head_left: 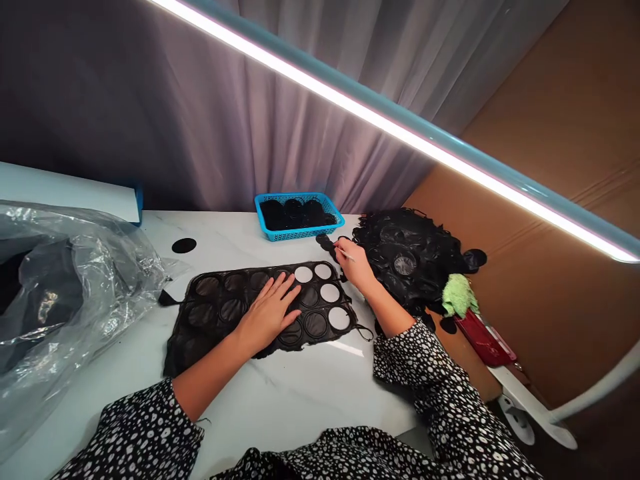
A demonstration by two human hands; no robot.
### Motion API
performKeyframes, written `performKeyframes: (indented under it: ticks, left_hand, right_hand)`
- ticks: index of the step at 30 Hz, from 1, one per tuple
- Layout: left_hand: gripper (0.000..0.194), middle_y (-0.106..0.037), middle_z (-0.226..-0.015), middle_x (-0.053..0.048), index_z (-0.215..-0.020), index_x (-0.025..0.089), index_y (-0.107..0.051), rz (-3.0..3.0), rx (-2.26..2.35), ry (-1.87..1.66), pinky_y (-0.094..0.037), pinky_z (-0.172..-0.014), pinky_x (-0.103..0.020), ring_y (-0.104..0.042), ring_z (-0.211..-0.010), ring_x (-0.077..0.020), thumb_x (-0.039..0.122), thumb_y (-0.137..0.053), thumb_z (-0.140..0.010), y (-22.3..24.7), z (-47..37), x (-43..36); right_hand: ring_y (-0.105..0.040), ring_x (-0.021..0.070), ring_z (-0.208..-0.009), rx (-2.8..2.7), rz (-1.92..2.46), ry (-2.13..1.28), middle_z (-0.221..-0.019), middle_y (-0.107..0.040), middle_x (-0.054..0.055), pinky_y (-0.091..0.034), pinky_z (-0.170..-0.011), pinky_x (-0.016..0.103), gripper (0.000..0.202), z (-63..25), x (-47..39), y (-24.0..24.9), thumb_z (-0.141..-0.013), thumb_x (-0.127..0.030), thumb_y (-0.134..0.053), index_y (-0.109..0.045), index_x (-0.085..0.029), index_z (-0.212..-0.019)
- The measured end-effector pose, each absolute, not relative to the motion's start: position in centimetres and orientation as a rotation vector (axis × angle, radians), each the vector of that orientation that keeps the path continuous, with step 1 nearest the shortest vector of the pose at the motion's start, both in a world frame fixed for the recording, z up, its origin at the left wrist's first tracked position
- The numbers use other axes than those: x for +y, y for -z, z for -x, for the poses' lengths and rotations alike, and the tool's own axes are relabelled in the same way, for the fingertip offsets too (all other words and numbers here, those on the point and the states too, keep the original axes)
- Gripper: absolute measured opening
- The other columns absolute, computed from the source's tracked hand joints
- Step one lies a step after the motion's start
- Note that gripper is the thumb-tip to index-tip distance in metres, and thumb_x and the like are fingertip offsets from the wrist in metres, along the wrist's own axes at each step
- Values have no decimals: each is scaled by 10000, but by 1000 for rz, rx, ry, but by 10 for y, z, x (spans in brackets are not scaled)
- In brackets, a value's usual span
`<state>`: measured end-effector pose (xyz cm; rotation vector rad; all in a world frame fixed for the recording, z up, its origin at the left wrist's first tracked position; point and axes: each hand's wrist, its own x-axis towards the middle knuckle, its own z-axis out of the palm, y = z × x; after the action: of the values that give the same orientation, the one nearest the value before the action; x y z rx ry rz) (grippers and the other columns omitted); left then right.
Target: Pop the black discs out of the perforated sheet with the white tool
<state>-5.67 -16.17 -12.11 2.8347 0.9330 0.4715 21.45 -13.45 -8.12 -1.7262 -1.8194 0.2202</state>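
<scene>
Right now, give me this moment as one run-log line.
left hand flat on black sheet | right hand pinching thin tool, black disc at tip | blue basket behind

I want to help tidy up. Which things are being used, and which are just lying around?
In use: black sheet under left hand; small tool in right hand; black disc.

Lying about: plastic bag; green cloth; blue basket; scrap pile.

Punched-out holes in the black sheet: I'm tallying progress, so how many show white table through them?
4, all at the right end of the black sheet: two along the far edge, one below them, one nearest the front. The left hand may hide others.
</scene>
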Motion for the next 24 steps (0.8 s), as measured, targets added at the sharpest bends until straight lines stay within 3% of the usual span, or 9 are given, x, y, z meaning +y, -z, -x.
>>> performKeyframes:
  ticks: [4,8,13,24]
  left_hand:
    - [457,-410,-1528,-99,-1421,244,-489,-2852,812,-396,-304,-1154,-493,-333,-1433,-285,389,-516,-989,117,62,-181]
    - [508,-372,-1546,-128,-1426,261,-489,-2845,815,-287,-299,-1146,-523,-292,-1443,-333,388,-598,-947,116,63,-188]
    - [484,-373,-1545,-127,-1409,285,-507,-2856,779,-283,-290,-1147,-527,-282,-1445,-339,396,-597,-947,118,65,-186]
    - [443,-339,-1569,-80,-1397,313,-516,-2799,751,-374,-278,-1155,-539,-261,-1456,-327,408,-557,-967,124,67,-185]
  right_hand:
    - [-514,137,-689,-2052,1407,-658,-816,-636,22,-380,-648,245,92,-201,-162,79,-905,-214,-518,-594,-172,-876]
    - [-551,138,-788,-2211,1187,-973,-929,-656,45,-416,-713,252,165,-187,-172,81,-894,-242,-569,-548,-169,-748]
    - [-546,161,-934,-2266,1096,-1102,-1019,-601,67,-446,-799,275,231,-190,-165,79,-872,-312,-635,-555,-165,-713]
    - [-551,182,-979,-2252,1089,-1173,-1023,-585,71,-451,-874,319,236,-188,-163,80,-856,-311,-661,-576,-165,-691]
